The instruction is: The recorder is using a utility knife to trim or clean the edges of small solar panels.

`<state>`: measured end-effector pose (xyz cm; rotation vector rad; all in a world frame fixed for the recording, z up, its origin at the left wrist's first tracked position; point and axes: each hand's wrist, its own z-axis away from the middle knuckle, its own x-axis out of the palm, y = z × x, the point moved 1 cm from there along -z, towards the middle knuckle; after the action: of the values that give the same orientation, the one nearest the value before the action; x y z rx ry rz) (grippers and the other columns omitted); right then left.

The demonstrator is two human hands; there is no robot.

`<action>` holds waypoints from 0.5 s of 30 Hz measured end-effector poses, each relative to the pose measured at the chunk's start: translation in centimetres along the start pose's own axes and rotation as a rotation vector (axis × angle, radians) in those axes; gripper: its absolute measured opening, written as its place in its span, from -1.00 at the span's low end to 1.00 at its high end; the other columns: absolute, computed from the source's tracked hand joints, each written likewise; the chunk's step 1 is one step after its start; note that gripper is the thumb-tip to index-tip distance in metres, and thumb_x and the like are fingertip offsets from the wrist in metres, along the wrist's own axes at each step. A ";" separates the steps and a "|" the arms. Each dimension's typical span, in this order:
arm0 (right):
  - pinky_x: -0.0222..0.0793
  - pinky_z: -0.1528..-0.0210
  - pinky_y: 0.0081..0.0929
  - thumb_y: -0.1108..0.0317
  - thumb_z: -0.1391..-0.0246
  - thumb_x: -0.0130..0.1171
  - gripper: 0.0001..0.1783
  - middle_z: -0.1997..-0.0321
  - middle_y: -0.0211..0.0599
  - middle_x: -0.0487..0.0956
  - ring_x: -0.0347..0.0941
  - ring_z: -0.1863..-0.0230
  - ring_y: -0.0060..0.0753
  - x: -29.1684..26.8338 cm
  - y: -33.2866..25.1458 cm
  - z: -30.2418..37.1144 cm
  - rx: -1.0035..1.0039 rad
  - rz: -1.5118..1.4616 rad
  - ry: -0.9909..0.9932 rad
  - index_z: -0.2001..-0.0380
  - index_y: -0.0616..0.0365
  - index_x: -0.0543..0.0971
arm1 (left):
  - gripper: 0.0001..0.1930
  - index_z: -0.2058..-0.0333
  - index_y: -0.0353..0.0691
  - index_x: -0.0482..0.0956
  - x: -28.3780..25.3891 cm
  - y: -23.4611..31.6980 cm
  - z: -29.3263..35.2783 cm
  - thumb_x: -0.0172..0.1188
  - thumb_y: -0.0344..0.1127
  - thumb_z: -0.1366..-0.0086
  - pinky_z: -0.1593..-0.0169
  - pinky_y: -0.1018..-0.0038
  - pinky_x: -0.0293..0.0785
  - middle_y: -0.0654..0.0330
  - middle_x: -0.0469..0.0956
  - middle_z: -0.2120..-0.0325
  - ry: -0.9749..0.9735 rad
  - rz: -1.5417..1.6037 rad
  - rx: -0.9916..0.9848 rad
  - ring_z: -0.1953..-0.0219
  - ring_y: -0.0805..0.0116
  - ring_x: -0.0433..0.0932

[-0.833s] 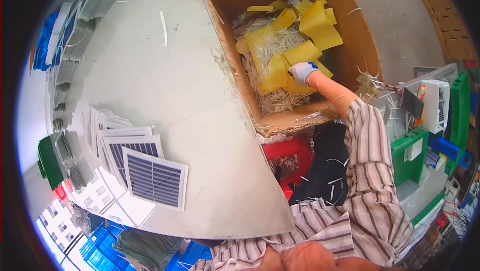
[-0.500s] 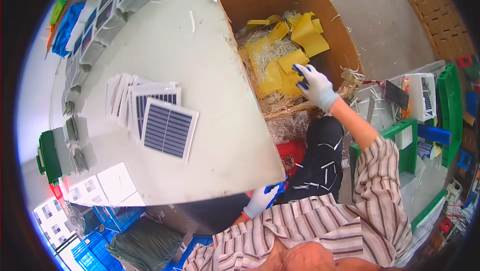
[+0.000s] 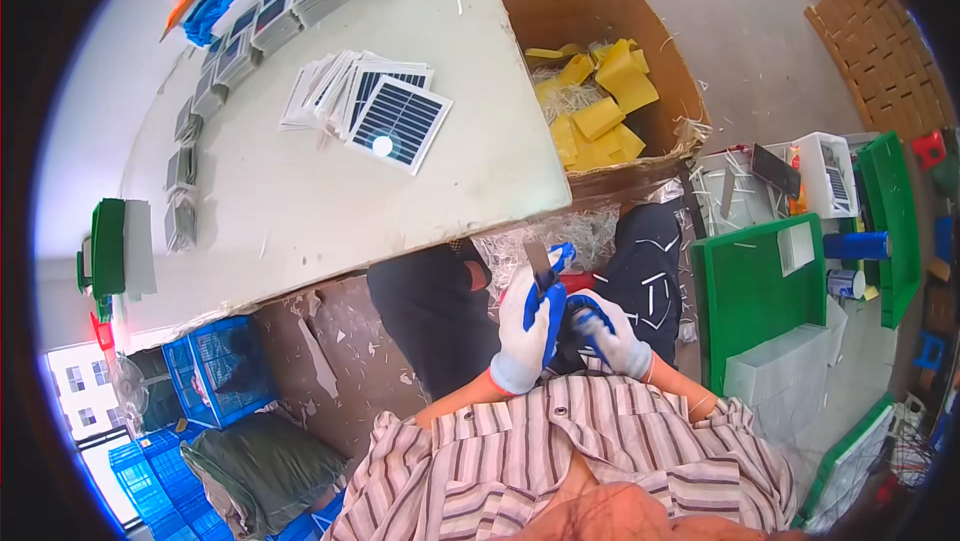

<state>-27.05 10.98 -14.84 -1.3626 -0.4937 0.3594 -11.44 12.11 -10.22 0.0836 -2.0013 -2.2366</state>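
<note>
My hands are close together above my lap, both in white gloves with blue palms. In my left hand (image 3: pixel 525 331) the fingers are closed round a flat, narrow, dark strip (image 3: pixel 541 261) that sticks up past the thumb; its exact kind is unclear. Right beside it, my right hand (image 3: pixel 612 339) has curled, slightly blurred fingers, and what they hold is hidden. A fanned pile of small framed solar panels (image 3: pixel 402 119) lies on the pale table (image 3: pixel 470 181) ahead, the top one catching a bright glint.
Beyond the table's right edge stands a cardboard box (image 3: pixel 680 91) with yellow sheets (image 3: pixel 605 121) and white shreds. Stacked panels (image 3: pixel 275 21) line the table's far left. Green crates (image 3: pixel 760 291) stand at my right, and a dark green cushion (image 3: pixel 260 471) lies at lower left.
My right hand has come back from over the cardboard box to my lap, beside the left. The left hand has risen into fuller view with the dark strip. The whole view has shifted.
</note>
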 end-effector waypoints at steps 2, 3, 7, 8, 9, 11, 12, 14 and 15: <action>0.33 0.07 -0.60 0.24 -0.24 0.05 -0.65 0.22 -0.40 0.49 0.38 0.19 -0.61 1.2 -1.2 0.5 0.022 -0.098 -0.078 0.05 0.28 0.42 | -0.60 -0.18 -0.39 0.32 -0.2 -0.5 0.7 -0.12 -0.34 -0.44 0.04 0.54 0.41 0.07 0.46 -0.07 -0.034 0.085 -0.049 0.10 0.47 0.48; 0.33 0.05 -0.60 0.27 -0.23 0.07 -0.65 0.17 -0.39 0.48 0.37 0.17 -0.62 1.7 -0.9 0.7 0.048 -0.185 -0.075 0.01 0.27 0.39 | -0.59 -0.18 -0.40 0.31 -0.1 -0.6 1.0 -0.12 -0.31 -0.44 0.08 0.57 0.41 0.08 0.46 -0.06 -0.027 0.259 -0.141 0.13 0.51 0.46; 0.32 0.02 -0.61 0.32 -0.23 0.09 -0.62 0.08 -0.38 0.46 0.36 0.11 -0.65 2.3 0.7 1.1 0.044 -0.404 -0.029 -0.05 0.24 0.34 | -0.58 -0.15 -0.36 0.34 -0.5 -0.3 1.6 -0.06 -0.23 -0.43 -0.03 0.50 0.39 0.09 0.50 0.00 -0.161 0.167 -0.137 0.06 0.47 0.46; 0.33 0.03 -0.62 0.32 -0.23 0.09 -0.62 0.08 -0.39 0.46 0.37 0.12 -0.66 2.3 1.1 1.4 0.054 -0.458 -0.006 -0.06 0.23 0.34 | -0.59 -0.14 -0.35 0.35 -1.4 0.0 1.5 -0.02 -0.25 -0.41 -0.11 0.44 0.38 0.09 0.51 0.01 -0.300 -0.058 -0.052 -0.01 0.41 0.48; 0.38 0.11 -0.59 0.35 -0.23 0.07 -0.62 0.12 -0.35 0.48 0.42 0.19 -0.59 2.5 -1.3 2.0 0.101 -0.592 0.093 -0.08 0.20 0.33 | -0.59 -0.08 -0.30 0.41 -3.0 1.0 0.5 0.14 -0.34 -0.27 -0.09 0.40 0.39 0.04 0.51 0.02 -0.409 -0.399 0.056 0.01 0.27 0.51; 0.46 0.25 -0.49 0.37 -0.24 0.03 -0.65 0.28 -0.30 0.48 0.46 0.33 -0.49 0.7 -0.3 2.8 0.191 -0.689 0.120 -0.06 0.19 0.31 | -0.50 -0.01 -0.23 0.52 -4.3 7.7 -0.5 0.22 -0.49 0.02 -0.11 0.33 0.37 -0.02 0.52 0.06 -0.353 -0.813 0.519 0.03 0.05 0.49; 0.48 0.29 -0.46 0.37 -0.24 0.02 -0.66 0.34 -0.28 0.47 0.46 0.36 -0.46 0.3 -0.7 2.6 0.193 -0.715 0.129 -0.05 0.19 0.31 | -0.52 0.04 -0.24 0.56 -4.2 12.0 -0.2 0.13 -0.57 0.04 -0.11 0.30 0.36 0.00 0.54 0.09 -0.327 -0.850 0.621 0.05 0.03 0.51; 0.48 0.30 -0.44 0.32 -0.24 0.04 -0.68 0.34 -0.28 0.49 0.47 0.35 -0.45 -0.6 0.4 2.9 0.166 -0.676 0.187 -0.02 0.17 0.33 | -0.51 0.12 -0.18 0.59 -4.2 17.8 0.5 0.09 -0.62 0.12 0.03 0.22 0.40 0.02 0.53 0.20 -0.387 -0.709 0.884 0.12 -0.01 0.49; 0.48 0.30 -0.44 0.32 -0.24 0.04 -0.68 0.34 -0.28 0.49 0.47 0.35 -0.45 -1.1 0.8 3.4 0.183 -0.652 0.181 -0.02 0.17 0.33 | -0.57 0.23 -0.18 0.68 -3.6 20.5 0.8 0.13 -0.63 0.15 -0.08 0.16 0.39 -0.02 0.56 0.16 -0.481 -0.710 0.887 0.10 0.02 0.54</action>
<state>-29.75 13.42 -15.27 -0.9789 -0.7011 -0.2468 -6.63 11.24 10.00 0.4342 -3.5399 -1.4808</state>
